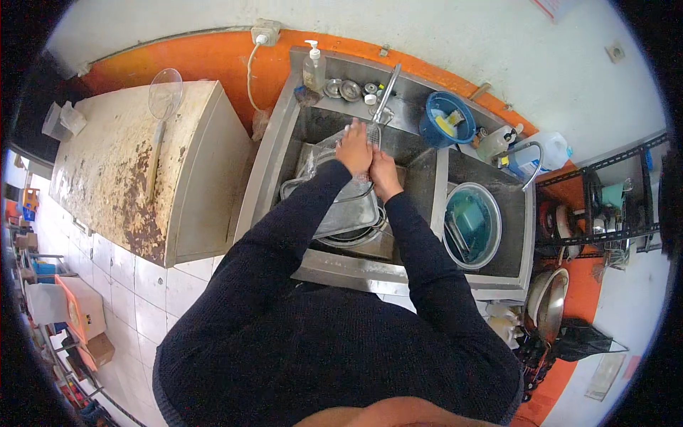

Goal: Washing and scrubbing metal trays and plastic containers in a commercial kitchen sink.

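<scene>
Over the left basin of a stainless steel sink point(442, 192), my left hand point(354, 149) lies with its palm down on a wire mesh strainer or basket point(333, 143). My right hand point(384, 173) is at the right edge of the mesh, its fingers curled on the rim. Both hands are below the metal faucet point(388, 93). Beneath them a rectangular metal tray point(355, 213) rests tilted on round metal pans point(352, 237). The hands hide part of the mesh and its rim.
In the right basin sits a round metal basin point(499, 229) of bluish water with containers. A blue bucket point(432, 125) holding sponges, a pump bottle point(314, 69) and drain strainers point(349, 91) line the back ledge. A worn white chest point(117, 160) bearing a long-handled skimmer point(156, 155) stands left.
</scene>
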`<state>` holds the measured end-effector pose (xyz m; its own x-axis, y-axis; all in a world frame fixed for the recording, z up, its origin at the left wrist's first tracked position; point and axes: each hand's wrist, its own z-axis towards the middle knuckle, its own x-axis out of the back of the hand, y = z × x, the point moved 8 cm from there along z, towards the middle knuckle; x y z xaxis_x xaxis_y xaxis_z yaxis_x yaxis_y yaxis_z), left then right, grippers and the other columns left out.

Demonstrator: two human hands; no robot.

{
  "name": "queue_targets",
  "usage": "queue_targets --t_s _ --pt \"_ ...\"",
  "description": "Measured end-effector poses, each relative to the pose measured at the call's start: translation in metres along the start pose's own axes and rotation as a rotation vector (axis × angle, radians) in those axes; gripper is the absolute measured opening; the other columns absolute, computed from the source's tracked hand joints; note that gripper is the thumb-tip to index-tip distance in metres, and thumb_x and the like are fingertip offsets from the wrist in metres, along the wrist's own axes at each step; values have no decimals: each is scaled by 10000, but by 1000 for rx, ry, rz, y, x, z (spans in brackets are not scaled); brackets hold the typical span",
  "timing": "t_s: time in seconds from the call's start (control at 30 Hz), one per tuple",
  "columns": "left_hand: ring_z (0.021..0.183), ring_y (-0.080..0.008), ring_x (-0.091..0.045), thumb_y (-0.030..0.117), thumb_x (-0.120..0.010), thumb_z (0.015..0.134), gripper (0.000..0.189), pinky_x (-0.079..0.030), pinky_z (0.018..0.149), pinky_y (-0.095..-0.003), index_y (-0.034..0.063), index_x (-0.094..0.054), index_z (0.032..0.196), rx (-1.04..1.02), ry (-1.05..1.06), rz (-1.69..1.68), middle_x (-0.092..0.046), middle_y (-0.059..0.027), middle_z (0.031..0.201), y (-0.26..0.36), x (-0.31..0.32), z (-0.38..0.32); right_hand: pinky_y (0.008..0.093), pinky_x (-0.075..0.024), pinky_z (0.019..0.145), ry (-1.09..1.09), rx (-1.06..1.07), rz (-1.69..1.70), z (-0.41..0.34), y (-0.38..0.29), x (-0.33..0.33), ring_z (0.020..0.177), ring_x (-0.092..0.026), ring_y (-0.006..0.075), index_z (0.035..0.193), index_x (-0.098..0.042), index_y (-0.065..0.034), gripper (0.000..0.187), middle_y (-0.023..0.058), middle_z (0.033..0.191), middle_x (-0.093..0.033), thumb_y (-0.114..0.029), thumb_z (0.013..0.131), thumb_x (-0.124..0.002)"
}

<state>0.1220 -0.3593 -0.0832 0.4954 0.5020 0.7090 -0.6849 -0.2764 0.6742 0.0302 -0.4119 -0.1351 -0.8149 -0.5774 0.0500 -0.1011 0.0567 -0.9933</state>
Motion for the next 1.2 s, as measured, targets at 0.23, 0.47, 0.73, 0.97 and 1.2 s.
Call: queue_targets --t_s 0.23,0.47,0.73,0.97,1.2 --pt "933 -361 -536 232 -537 740 278 -424 822 -469 17 -608 901 -273 207 390 -584 -183 945 32 1 8 256 -364 416 -20 -93 228 -19 16 -7 460 -466 107 784 -536 -39 325 18 601 -526 -273 940 -373" --pt "966 -412 -541 222 -520 768 326 -417 836 -504 5 -559 1008 58 -479 237 -564 -245 955 -65 -31 27 276 -377 371 -133 -168 -4 -51 0 -18 421 -455 124 766 -516 -51 360 35 559 -491 -323 944 -360" --pt "832 -391 -569 229 -482 779 303 -451 780 -457 7 -599 949 -230 -149 219 -599 -193 870 -72 -20 37 265 -378 407 -120 -134 175 -58 -34 -20 449 -461 121 734 -504 -20 403 23 561 -474 -344 940 -379" --pt "886 -362 -564 140 -394 835 237 -438 800 -433 42 -596 909 -136 105 57 -601 -197 902 4 -26 9 249 -371 412 -88 -120 17 -56 -4 27 446 -434 98 748 -518 -47 389 6 565 -462 -374 929 -411" --pt "877 -390 -554 273 -290 916 384 -422 805 -448 22 -574 972 -47 -54 27 -601 -189 957 -70 -32 11 277 -339 327 -10 -180 236 -72 -41 52 328 -384 131 707 -456 -70 390 34 458 -428 -394 921 -420"
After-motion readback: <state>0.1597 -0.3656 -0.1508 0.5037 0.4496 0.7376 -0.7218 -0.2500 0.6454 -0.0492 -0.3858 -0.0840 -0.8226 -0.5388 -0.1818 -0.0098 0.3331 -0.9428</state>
